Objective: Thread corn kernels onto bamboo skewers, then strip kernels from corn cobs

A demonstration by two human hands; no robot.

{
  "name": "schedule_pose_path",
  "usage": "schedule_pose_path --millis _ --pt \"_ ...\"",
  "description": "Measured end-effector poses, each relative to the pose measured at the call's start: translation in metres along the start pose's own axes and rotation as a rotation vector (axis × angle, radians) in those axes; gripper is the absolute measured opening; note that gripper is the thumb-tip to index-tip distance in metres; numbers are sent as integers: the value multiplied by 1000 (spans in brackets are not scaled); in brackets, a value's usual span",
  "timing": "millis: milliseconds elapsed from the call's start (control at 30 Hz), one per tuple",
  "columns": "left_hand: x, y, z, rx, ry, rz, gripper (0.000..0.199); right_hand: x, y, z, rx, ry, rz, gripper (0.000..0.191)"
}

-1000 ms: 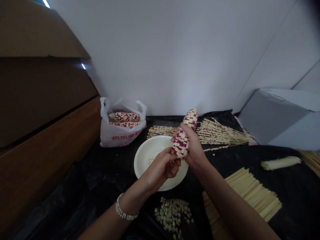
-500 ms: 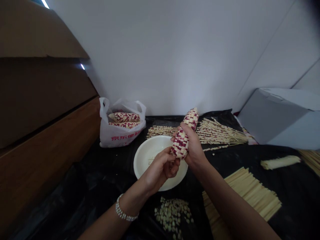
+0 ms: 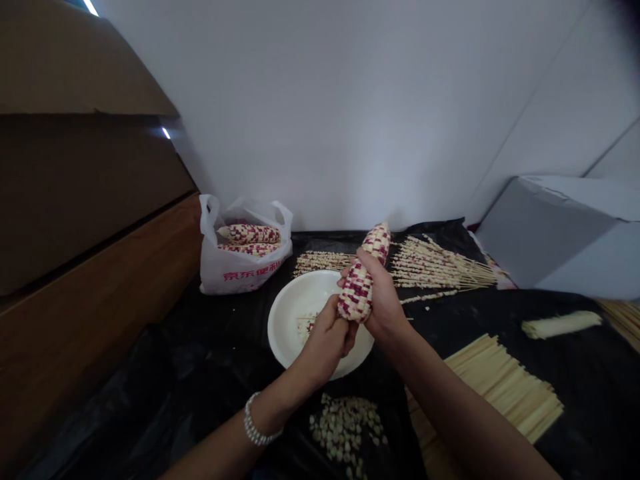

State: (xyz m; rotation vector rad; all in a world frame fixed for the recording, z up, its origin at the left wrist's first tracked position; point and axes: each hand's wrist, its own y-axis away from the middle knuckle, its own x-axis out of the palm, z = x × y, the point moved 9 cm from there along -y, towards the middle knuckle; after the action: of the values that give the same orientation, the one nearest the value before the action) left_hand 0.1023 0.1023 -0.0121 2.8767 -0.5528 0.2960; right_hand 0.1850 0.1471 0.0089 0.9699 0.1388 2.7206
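Observation:
A purple-and-cream ear of corn point(image 3: 358, 293) is held at a slant over the white bowl point(image 3: 278, 327). My right hand point(image 3: 383, 297) wraps around its middle, with the thumb lying along the top. At the near, blunt end, my left hand point(image 3: 327, 341) is closed against the cob; its fingertips are partly hidden. A bead bracelet point(image 3: 257, 423) circles the left wrist. Inside the bowl lie some kernels point(image 3: 306, 325) and what looks like a thin stick, mostly covered by my left hand.
A white plastic bag point(image 3: 245, 270) with more corn stands at left. Kernel-threaded sticks point(image 3: 435, 263) lie behind the bowl. Loose kernels point(image 3: 345, 427), bare sticks point(image 3: 505, 387) and a pale bundle point(image 3: 563, 325) rest on black sheeting. A box point(image 3: 555, 233) stands at right.
The ear of corn has dropped slightly and shifted left with my right hand. My left hand has turned and closed in under its near end. Red-purple kernels now show in the bowl.

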Motion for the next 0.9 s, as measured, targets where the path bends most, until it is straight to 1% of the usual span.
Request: schedule_pose_path --millis 67,133,167,233,333,500,633,767,900 --pt "3 2 -3 -9 34 28 17 1 0 -2 23 -9 12 32" --pt "10 3 -6 -32 93 121 20 1 0 0 27 -20 10 33" --pt "13 4 -8 -42 123 160 20 0 0 2 24 -25 8 33" --pt "15 5 -12 -59 166 194 17 -1 -1 5 17 -30 5 33" --pt "14 4 -13 -63 151 190 14 -2 -2 7 15 -29 0 33" --pt "9 1 -4 -17 40 157 14 -5 -3 3 15 -12 -24 34" --pt "5 -2 2 -6 -11 130 14 -5 -2 4 -26 15 -33 34" --pt "3 -3 1 -5 -21 96 10 -4 0 5 -78 47 -36 33" --pt "0 -2 3 -42 -1 75 11 -4 1 2 -93 77 -35 33"
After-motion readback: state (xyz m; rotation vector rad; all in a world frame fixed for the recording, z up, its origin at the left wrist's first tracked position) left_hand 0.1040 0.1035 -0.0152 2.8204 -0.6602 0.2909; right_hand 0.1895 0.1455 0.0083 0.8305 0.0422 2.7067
